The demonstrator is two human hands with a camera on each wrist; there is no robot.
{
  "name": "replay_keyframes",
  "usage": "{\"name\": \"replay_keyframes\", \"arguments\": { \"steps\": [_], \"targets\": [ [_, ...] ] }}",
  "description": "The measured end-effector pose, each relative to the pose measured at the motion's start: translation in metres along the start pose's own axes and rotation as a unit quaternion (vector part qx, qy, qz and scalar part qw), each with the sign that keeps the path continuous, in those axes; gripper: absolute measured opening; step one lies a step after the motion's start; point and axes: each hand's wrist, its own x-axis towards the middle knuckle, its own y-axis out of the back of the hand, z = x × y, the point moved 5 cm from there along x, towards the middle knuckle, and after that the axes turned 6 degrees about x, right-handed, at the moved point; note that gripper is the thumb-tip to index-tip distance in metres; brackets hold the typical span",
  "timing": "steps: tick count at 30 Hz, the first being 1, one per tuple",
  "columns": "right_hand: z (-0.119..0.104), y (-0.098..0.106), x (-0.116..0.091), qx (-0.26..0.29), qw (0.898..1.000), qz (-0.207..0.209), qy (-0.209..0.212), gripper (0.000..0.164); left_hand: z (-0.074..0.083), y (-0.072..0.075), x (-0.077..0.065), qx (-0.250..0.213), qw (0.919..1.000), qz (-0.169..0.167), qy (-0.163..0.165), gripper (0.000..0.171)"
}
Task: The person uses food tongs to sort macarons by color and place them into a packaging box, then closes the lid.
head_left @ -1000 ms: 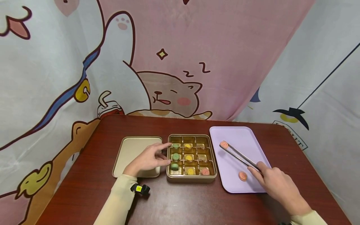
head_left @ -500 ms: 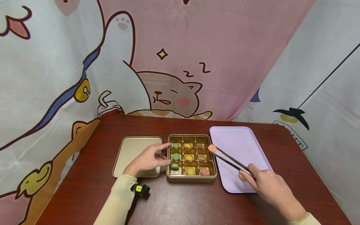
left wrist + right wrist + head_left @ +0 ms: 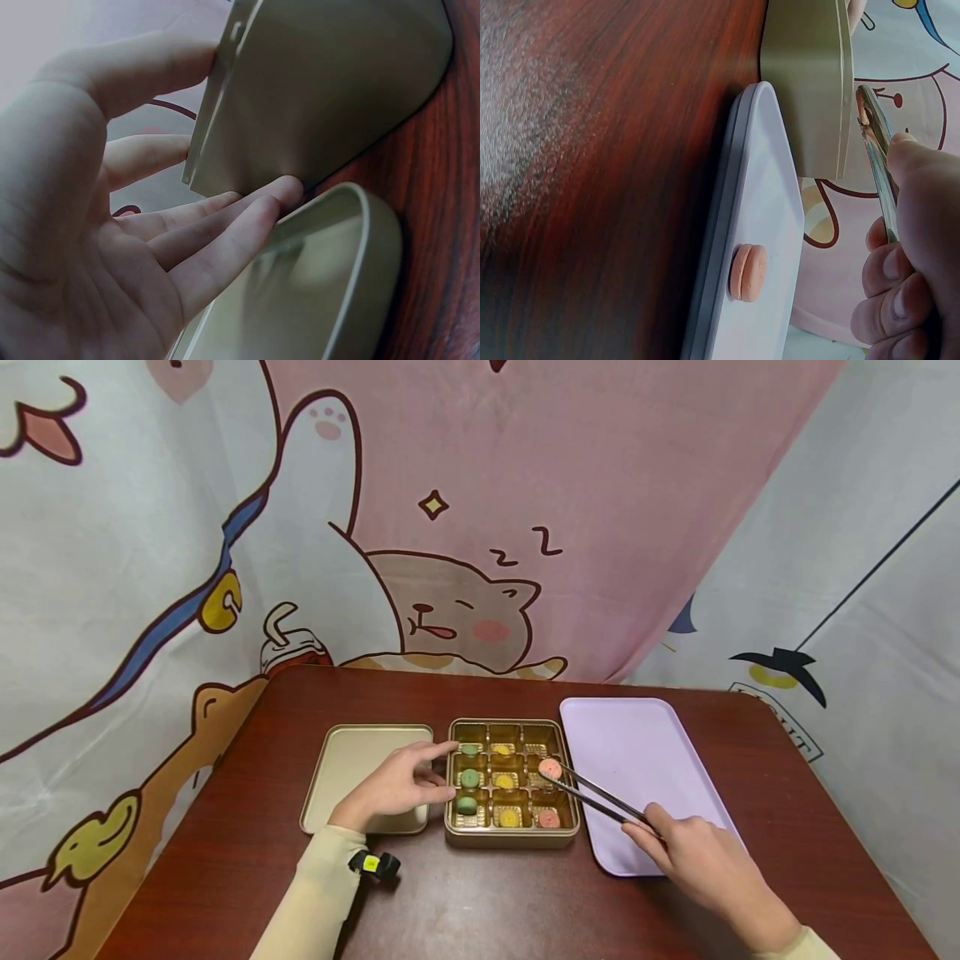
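My right hand (image 3: 705, 860) grips metal tongs (image 3: 611, 802), whose tips pinch a pink macaron (image 3: 550, 768). In the head view the macaron overlaps the middle compartment of the right column of a gold tin (image 3: 513, 837); the right wrist view has it above the tin's rim. Green macarons (image 3: 469, 778) fill the left column, yellow macarons (image 3: 505, 782) the middle one. One pink macaron (image 3: 548, 818) lies in the near right compartment. With fingers fairly straight, my left hand (image 3: 393, 787) touches the tin's left side (image 3: 337, 90).
Right of the tin lies a lilac tray (image 3: 622, 735). It carries another pink macaron (image 3: 748, 273), hidden behind my right hand in the head view. The gold lid (image 3: 352, 752) rests left of the tin, partly beneath my left hand. A printed cloth (image 3: 600, 527) hangs behind the table.
My right hand has moved left with the tongs, carrying the pink macaron from over the lilac tray to over the tin's right column. The left hand stays in place.
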Motion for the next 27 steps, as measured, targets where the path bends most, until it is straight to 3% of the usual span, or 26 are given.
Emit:
{"name": "replay_keyframes", "arguments": {
  "steps": [27],
  "targets": [
    [0.0003, -0.0004, -0.0007, -0.003, 1.000, 0.011, 0.020, 0.040, -0.0021, -0.0009, 0.0005, -0.008, 1.0000, -0.001, -0.001, 0.077]
  ]
}}
